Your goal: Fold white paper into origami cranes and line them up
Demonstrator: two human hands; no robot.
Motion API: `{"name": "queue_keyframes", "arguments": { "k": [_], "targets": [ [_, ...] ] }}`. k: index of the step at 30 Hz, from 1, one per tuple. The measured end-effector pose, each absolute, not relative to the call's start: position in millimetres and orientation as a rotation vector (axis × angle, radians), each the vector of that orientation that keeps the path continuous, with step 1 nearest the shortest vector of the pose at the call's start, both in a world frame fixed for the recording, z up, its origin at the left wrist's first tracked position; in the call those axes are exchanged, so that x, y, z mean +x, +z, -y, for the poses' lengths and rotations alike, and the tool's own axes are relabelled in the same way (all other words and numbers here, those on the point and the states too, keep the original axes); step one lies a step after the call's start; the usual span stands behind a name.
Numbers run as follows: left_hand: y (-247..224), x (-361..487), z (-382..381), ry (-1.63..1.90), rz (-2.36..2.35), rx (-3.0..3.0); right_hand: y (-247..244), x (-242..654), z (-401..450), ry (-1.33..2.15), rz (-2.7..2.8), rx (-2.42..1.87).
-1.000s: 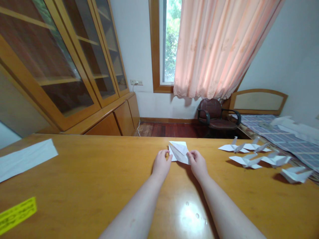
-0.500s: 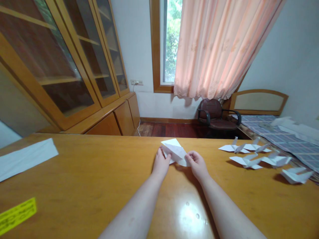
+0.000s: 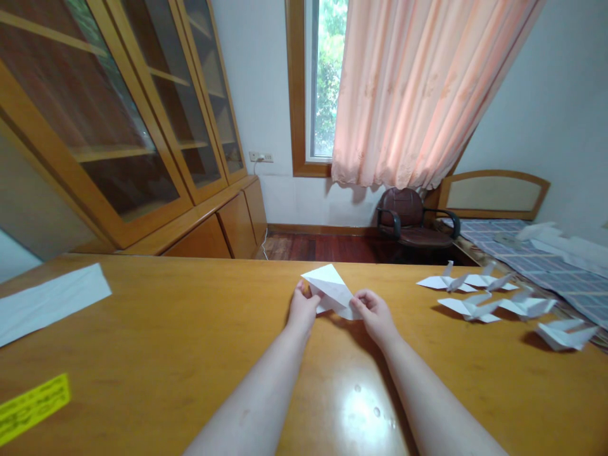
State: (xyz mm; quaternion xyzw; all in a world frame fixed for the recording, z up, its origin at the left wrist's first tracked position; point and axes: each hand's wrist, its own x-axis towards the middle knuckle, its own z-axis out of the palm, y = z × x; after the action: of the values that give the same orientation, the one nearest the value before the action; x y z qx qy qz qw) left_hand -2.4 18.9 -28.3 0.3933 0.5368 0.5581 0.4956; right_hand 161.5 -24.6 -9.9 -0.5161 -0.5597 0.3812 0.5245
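A partly folded sheet of white paper (image 3: 332, 286) is held between my hands near the far edge of the wooden table (image 3: 190, 342). My left hand (image 3: 303, 308) pinches its left side, with the thumb on top. At the paper's right corner, the thumb and fingers of my right hand (image 3: 375, 311) are closed on it. Part of the paper's underside is hidden by my fingers. Several folded white paper cranes (image 3: 470, 308) stand to the right of my right hand.
On the far left of the table lies a white paper strip (image 3: 52, 303). A yellow label (image 3: 35, 405) is at the lower left. Beyond the table are a glass-door cabinet (image 3: 190, 196), a dark chair (image 3: 415, 218) and a bed (image 3: 536, 247).
My left hand has shifted slightly left. The folded paper has opened out flatter, its upper flap now lying as a broader triangle. My right hand has stayed almost in place.
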Motion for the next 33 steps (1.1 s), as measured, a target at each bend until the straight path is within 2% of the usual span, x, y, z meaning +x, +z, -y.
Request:
{"name": "queue_keyframes", "arguments": {
  "k": [10,25,33],
  "targets": [
    [-20,4,-16,1.314,-0.880,0.672,-8,160,24,0.883,1.406,-1.280],
    [-19,1,-16,1.384,-0.940,0.654,-12,164,18,0.691,1.418,-1.485],
    [-10,1,-10,1.333,-1.018,0.727,-7,162,22,0.778,1.492,-1.482]
  ]
}}
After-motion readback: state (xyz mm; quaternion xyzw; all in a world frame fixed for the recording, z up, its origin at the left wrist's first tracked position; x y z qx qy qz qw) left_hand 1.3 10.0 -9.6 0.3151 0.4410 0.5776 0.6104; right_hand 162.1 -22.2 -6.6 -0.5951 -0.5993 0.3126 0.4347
